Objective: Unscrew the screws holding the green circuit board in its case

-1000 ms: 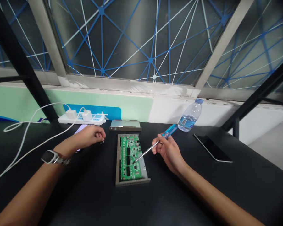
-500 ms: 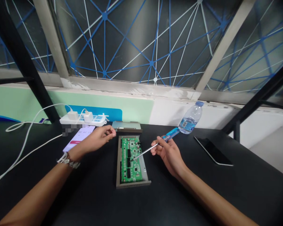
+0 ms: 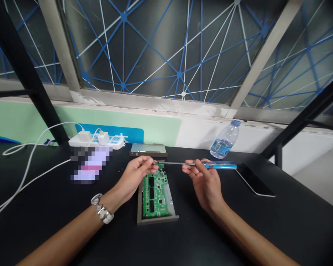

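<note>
My right hand [image 3: 207, 183] holds a screwdriver [image 3: 220, 165] with a clear blue handle. Its shaft lies nearly level and points left across the far end of a green circuit board [image 3: 162, 207]. At the tip, my left hand [image 3: 135, 173] is closed in a pinch; whatever is between its fingers is too small to make out. The board sits in an open metal case [image 3: 158, 221] on the black table, below both hands. Behind it rests a separate metal cover [image 3: 148, 149]. A few tiny dark pieces [image 3: 120, 170] lie left of my left hand.
A white power strip [image 3: 111, 140] with plugged-in chargers and cables stands at the back left, with a blurred phone [image 3: 93, 166] before it. On the right are a water bottle [image 3: 225, 142] and a dark phone [image 3: 254, 181]. Black frame legs rise at both sides.
The screwdriver has lifted off the board and turned from slanting down to nearly level. My left hand has moved right to its tip, uncovering the tiny dark pieces on the table.
</note>
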`<state>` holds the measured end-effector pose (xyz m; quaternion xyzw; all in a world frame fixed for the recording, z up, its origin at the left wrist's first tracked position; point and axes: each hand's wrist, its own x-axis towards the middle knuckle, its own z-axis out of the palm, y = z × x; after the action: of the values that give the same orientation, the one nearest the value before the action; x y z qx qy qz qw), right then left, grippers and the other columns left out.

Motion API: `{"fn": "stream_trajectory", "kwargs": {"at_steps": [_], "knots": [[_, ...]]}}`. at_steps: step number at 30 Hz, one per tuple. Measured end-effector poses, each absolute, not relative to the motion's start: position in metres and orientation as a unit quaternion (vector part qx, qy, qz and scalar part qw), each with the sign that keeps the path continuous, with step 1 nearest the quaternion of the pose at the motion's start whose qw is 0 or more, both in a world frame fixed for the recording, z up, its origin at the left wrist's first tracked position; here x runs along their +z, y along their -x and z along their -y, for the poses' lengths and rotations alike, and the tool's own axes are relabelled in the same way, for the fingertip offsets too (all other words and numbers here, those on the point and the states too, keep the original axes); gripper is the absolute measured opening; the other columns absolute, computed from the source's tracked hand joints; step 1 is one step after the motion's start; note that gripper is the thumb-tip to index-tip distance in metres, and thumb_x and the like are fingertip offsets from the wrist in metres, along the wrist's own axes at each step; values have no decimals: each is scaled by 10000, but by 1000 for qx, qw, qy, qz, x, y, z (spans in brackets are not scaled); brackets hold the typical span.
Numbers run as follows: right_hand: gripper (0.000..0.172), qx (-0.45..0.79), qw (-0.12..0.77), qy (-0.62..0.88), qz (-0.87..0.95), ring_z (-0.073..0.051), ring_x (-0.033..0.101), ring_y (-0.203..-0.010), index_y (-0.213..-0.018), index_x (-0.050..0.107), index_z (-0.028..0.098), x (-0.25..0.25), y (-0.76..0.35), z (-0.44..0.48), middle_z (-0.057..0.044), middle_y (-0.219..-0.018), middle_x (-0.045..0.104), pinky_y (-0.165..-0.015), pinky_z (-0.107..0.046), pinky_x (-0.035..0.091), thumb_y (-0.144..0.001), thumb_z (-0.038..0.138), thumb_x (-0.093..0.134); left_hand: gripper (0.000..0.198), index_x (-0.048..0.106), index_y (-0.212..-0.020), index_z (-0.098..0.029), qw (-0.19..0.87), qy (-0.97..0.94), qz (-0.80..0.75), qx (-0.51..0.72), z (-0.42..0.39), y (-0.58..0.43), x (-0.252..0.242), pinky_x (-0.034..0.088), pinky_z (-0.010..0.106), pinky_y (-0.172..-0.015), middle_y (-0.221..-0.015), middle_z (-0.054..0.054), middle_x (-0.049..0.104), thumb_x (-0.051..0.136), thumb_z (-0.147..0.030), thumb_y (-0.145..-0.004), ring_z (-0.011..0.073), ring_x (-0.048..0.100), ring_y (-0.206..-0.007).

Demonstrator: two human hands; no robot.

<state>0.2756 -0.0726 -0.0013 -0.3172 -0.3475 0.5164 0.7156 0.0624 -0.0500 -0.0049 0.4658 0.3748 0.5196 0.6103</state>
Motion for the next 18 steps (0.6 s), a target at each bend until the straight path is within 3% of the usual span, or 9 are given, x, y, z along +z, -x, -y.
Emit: {"fn": "stream_trajectory", "kwargs": {"at_steps": [18], "knots": [[214,537,708,302,347,-193,714,-770,-838,551,234,2,-275,75,-34,-871,750,-791,-360,554,-771,226,754,293,639,-899,-126,608,-452,-376,534,50,-64,-7,536,361,-856,-924,85,691,732,-382,-791,168,669,-811]]}}
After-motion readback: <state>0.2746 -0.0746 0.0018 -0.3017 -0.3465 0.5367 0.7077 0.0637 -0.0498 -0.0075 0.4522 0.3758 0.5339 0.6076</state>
